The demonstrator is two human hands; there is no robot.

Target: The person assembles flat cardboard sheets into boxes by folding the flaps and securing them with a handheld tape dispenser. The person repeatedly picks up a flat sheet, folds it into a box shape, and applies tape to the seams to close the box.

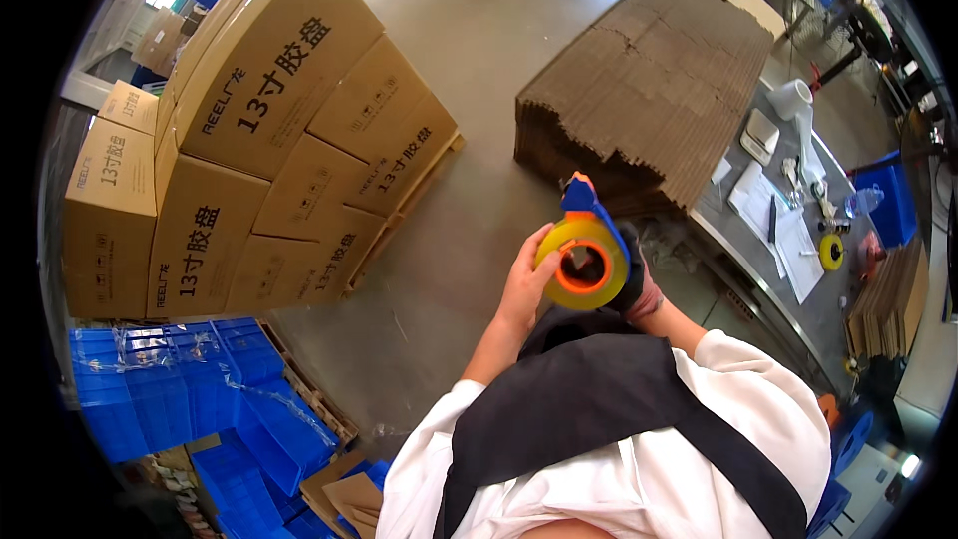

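A tape dispenser (pixel 589 202) with a blue body and orange parts is held in front of my waist. It carries a wide roll of yellowish tape (pixel 611 287) around an orange hub. My left hand (pixel 523 284) is bare and closed on the roll's left side, with the thumb near the hub. Behind the dispenser's right side, my right hand (pixel 642 291) wears a dark glove and grips it. The dispenser hides most of that hand's fingers.
Taped cartons (pixel 289 180) stand stacked on a pallet at left. Flattened cardboard (pixel 649 70) is piled high ahead. A metal table (pixel 738 240) at right bears papers (pixel 773 215), a pen and a tape roll (pixel 830 252). Blue plastic crates (pixel 160 389) sit at lower left.
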